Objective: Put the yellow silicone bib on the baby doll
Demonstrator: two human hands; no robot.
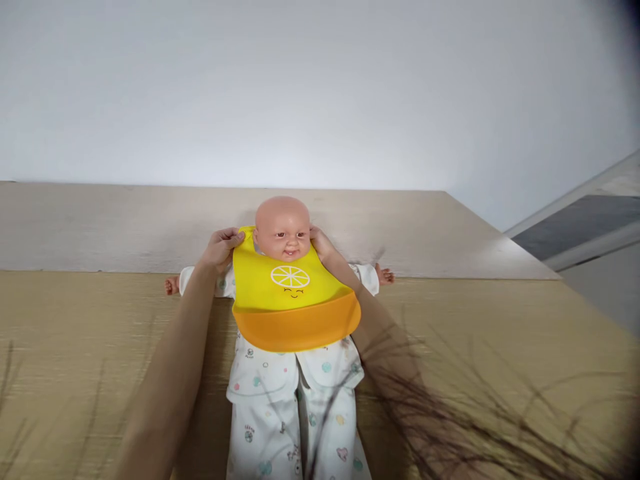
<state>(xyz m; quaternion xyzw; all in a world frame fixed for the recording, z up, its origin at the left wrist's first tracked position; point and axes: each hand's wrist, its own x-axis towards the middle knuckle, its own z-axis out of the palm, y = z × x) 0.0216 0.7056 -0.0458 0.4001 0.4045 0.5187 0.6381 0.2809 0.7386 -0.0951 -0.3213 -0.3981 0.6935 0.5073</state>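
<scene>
A baby doll (283, 220) in white patterned clothes (265, 373) lies on its back, arms stretched out to both sides. Over its chest rests a yellow bib (255, 273) with a printed lemon slice and an orange catch pocket (300, 327). My left hand (223, 248) pinches the bib's neck strap beside the doll's head, thumb on top. On the other side, my right hand (321, 243) is at the bib's neck edge, close against the doll's cheek. Its fingers are mostly hidden behind the head and the bib, so I cannot see their grip.
The doll lies on a wooden table (475, 347) with a paler strip (100, 227) along its back. Behind it rises a white wall (320, 93). The table's right edge slants away near a grey, light-framed structure (590, 220). Loose dark hair strands (450, 413) cross the lower right.
</scene>
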